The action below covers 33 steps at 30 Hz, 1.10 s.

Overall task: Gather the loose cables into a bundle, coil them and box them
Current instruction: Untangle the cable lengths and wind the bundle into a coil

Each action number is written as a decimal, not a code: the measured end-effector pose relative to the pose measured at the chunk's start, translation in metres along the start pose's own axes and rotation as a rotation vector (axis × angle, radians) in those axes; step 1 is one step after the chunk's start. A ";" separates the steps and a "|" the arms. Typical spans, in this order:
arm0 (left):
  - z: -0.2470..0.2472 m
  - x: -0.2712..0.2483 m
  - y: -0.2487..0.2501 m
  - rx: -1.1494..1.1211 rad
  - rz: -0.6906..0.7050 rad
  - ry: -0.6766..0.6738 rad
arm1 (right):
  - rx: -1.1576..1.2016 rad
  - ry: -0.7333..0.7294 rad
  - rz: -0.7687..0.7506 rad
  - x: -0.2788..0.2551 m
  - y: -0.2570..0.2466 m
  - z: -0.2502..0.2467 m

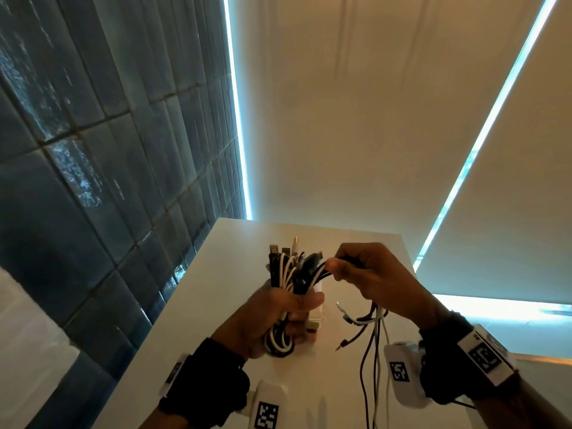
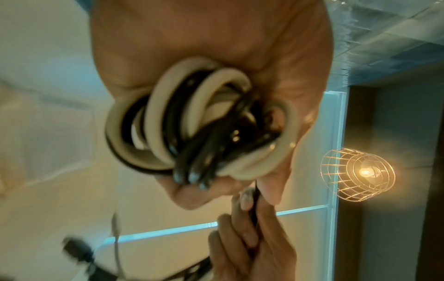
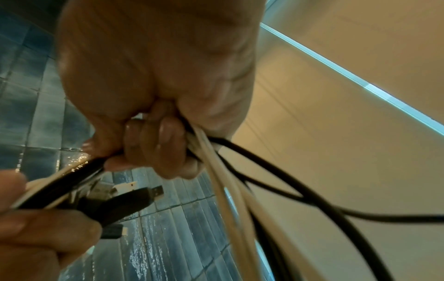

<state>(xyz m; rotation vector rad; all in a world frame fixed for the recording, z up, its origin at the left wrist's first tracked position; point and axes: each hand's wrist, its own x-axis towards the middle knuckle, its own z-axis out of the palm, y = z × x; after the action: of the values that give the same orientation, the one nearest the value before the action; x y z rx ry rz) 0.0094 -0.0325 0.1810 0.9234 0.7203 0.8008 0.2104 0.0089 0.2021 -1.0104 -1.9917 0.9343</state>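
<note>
Cable bundle (image 1: 289, 283) is held up over the white worktop (image 1: 198, 305), clear of the surface. Left hand (image 1: 278, 317) is fisted round the middle of it: plug ends stick up above the fist, folded loops (image 1: 278, 345) hang out below. The left wrist view shows white and black turns stacked against the palm, blurred.

Right hand (image 1: 365, 274) is just beside, closed on the same run of cables where they leave the fist. Thumb and fingers pinch a few black and white strands. From under this hand the loose tails (image 1: 376, 351) drop down past the wrist and off the bottom of the head view; a couple of free plugs dangle near the worktop.

Handling, as judged:
- Light load, no strain on either hand.
- Cables are limp but springy; the coil likely wants to open if the fist slackens.
- Smooth jackets, so strands may slide past one another under a light pinch. Thin black ones look the likeliest to slip out.
- Plugs are the stiff, snag-prone parts; best kept together at one end.
- Best hold: round the waist of the coil for the left, the right feeding the tails a short way from the fist.

A small clear item stands on the worktop behind the left hand; cannot tell whether it is the box.
</note>
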 end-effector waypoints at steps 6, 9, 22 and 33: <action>-0.025 0.000 0.003 0.048 0.052 0.148 | 0.431 -0.256 0.294 -0.029 0.023 -0.008; -0.032 0.005 0.001 -0.035 0.069 0.214 | 0.561 -0.265 0.303 -0.042 0.038 -0.003; -0.014 0.033 -0.014 -0.298 0.129 0.274 | -0.047 0.569 0.044 -0.009 -0.009 0.066; -0.011 0.037 0.002 -0.293 0.077 0.413 | -0.642 -0.001 -0.093 0.003 -0.023 0.099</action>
<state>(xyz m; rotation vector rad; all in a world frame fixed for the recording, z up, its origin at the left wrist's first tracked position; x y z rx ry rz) 0.0184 0.0034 0.1709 0.5263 0.8982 1.1502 0.1194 -0.0268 0.1737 -1.2293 -2.3739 0.2295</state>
